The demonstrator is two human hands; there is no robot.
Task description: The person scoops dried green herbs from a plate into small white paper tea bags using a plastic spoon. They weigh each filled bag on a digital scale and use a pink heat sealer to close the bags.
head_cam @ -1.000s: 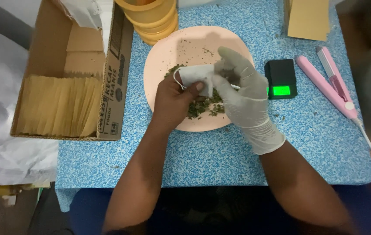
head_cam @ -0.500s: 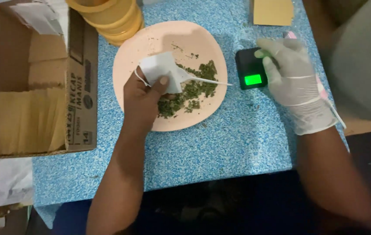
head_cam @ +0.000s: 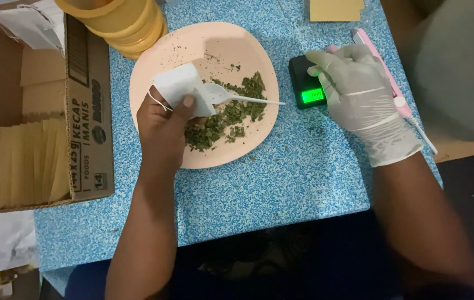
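1. The white filter bag (head_cam: pixel 178 89) is kept pinched between thumb and fingers of the bare left hand (head_cam: pixel 164 125), above the peach plate (head_cam: pixel 203 47), its mouth best held open and level.
2. The dried green leaves (head_cam: pixel 228 116) lie just right of that hand; the white spoon (head_cam: pixel 237 97) rests across them, unheld.
3. The gloved right hand (head_cam: pixel 359 91) rests loosely, fingers spread, on the small black scale (head_cam: pixel 306 83); nothing is gripped, and a light touch is advised so the lit display stays readable.
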